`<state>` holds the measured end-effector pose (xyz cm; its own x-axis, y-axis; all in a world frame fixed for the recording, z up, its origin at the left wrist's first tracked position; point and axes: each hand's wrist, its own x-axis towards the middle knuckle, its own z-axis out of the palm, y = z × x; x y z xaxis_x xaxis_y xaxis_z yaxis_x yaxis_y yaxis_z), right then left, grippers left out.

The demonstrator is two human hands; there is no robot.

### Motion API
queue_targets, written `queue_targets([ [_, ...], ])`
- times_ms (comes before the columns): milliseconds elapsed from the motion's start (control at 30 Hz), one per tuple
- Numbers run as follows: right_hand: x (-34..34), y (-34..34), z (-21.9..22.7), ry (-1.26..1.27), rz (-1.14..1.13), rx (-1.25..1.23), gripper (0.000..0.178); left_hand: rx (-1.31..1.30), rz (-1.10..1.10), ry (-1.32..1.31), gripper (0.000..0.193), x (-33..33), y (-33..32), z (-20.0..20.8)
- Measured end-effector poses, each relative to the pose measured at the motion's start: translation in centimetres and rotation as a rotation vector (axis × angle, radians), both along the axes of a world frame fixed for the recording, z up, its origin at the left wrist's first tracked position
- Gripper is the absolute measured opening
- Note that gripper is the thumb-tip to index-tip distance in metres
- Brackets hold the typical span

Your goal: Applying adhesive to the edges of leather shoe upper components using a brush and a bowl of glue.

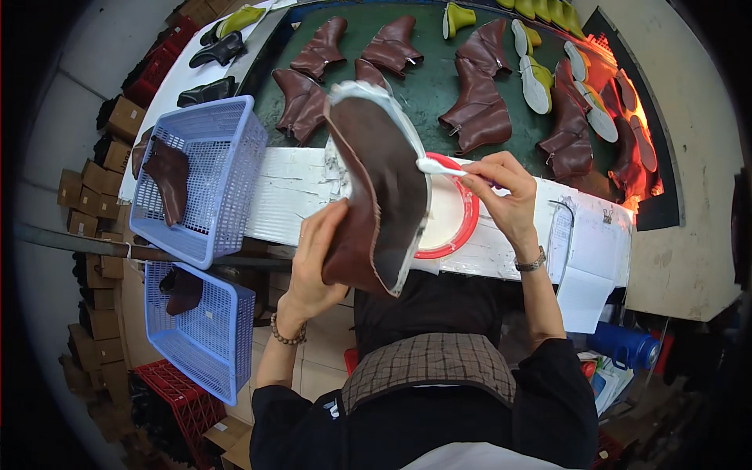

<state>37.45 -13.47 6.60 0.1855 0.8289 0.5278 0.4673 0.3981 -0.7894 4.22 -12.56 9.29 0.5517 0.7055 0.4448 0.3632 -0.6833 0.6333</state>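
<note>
A brown leather boot upper (pixel 350 243) is in my left hand (pixel 313 254), its fingers closed on the lower left side. The dark inner face turns up toward me, and white paste coats its curved right and top edges. My right hand (pixel 507 192) pinches a slim white-tipped brush (pixel 442 167). The brush tip meets or nearly meets the upper's pasted right edge. Beneath the brush, partly covered by the upper, stands a round tub with a red rim (pixel 471 223), holding white paste.
Rows of brown boots (pixel 474 102) stand on a green conveyor belt (pixel 384 98) ahead, running toward an orange-lit opening (pixel 627 117) at right. Two blue baskets (pixel 254 164) with boot pieces are at left. A blue flask (pixel 623 345) is at lower right, near white paper sheets (pixel 583 301).
</note>
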Motion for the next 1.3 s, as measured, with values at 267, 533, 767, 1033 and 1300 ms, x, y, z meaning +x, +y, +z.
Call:
queue_targets([
  [267, -1.6, -3.0, -0.4, 0.026, 0.129, -0.041, 0.016, 0.205, 0.146, -0.048, 0.095, 0.5, 2.5, -2.0],
  [533, -1.7, -2.3, 0.9, 0.009, 0.064, 0.019, 0.016, 0.354, 0.074, -0.167, 0.081, 1.7, 3.8, -1.8],
  [767, -3.1, -4.1, 1.3, -0.113, 0.275, -0.056, 0.017, 0.471, 0.178, -0.174, 0.079, 2.5, 5.7, -2.5],
  [1033, -0.1, -2.6, -0.8, -0.255, -0.001, -0.275, 0.009, -0.325, 0.106, -0.434, 0.09, -3.8, 4.9, -4.4],
  [1300, 1.6, -1.3, -1.5, -0.432, -0.019, -0.224, 0.01, -1.108, -0.62, -0.648, 0.102, -15.0, 4.5, -11.6],
])
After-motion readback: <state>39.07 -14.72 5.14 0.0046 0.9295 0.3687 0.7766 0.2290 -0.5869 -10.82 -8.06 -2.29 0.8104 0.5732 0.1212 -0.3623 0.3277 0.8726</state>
